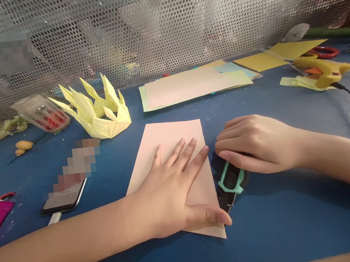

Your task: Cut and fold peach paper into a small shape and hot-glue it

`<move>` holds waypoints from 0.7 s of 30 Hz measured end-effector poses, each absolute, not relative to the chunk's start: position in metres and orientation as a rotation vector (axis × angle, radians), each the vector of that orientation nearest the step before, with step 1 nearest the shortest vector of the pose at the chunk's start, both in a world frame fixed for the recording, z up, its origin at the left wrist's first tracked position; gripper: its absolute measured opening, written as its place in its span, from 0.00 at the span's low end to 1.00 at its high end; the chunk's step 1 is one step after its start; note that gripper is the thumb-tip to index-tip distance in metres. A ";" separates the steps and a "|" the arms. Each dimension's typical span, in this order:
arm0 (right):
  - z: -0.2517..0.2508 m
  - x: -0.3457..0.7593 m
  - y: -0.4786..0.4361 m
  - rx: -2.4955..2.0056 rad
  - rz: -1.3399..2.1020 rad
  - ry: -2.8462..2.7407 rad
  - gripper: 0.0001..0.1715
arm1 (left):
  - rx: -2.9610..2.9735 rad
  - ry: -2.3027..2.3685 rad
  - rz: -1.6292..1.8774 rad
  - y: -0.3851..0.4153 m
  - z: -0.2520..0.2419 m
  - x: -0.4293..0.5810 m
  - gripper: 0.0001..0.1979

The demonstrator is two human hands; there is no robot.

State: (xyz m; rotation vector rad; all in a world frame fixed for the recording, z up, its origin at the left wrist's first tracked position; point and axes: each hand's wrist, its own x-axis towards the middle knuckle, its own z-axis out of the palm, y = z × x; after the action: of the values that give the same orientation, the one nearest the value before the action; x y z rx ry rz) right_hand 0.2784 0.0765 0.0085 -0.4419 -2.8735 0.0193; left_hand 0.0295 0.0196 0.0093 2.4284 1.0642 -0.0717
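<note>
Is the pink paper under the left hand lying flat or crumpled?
Flat: the pink paper lies smooth and straight-edged on the blue table, beneath the spread left hand.

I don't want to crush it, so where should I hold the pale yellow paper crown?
Probably by the low folded band of the paper crown, coming from its right: it stands points-up, that band looks sturdier than the slender tips, and the phone lies at its near left.

There is one cutter [230, 180], one phone [65, 196], one jar [45, 113] and one crown [107, 127].
</note>
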 end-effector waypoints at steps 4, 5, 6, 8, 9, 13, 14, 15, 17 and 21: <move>0.009 0.279 0.077 -0.419 0.001 -2.877 0.25 | 2.426 1.071 -0.084 0.019 0.009 0.031 0.59; 0.009 0.279 0.077 -0.412 -0.006 -2.879 0.25 | 2.424 1.073 -0.086 0.019 0.009 0.031 0.59; 0.009 0.279 0.078 -0.407 -0.016 -2.880 0.25 | 2.422 1.076 -0.087 0.019 0.009 0.031 0.59; 0.009 0.279 0.078 -0.403 -0.039 -2.883 0.24 | 2.420 1.078 -0.082 0.019 0.009 0.031 0.59; 0.009 0.279 0.078 -0.402 -0.049 -2.884 0.24 | 2.421 1.080 -0.076 0.019 0.009 0.031 0.59; 0.009 0.279 0.077 -0.391 -0.077 -2.885 0.24 | 2.426 1.073 -0.053 0.019 0.008 0.030 0.59; 0.009 0.279 0.077 -0.381 -0.083 -2.887 0.24 | 2.431 1.070 -0.052 0.019 0.008 0.030 0.59; 0.008 0.279 0.077 -0.366 -0.087 -2.893 0.24 | 2.440 1.069 -0.051 0.019 0.007 0.030 0.59; 0.005 0.279 0.076 -0.328 -0.104 -2.873 0.25 | 2.462 1.077 -0.051 0.018 0.005 0.030 0.59; -0.004 0.281 0.079 -0.297 -0.118 -2.781 0.28 | 2.491 1.092 -0.072 0.018 0.005 0.031 0.58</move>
State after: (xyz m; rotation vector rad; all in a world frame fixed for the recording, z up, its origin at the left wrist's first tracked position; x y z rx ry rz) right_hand 0.2806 0.0788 -0.0043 -0.2974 -2.7812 -0.1176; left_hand 0.0310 0.0184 0.0047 2.4912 1.0924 -0.0721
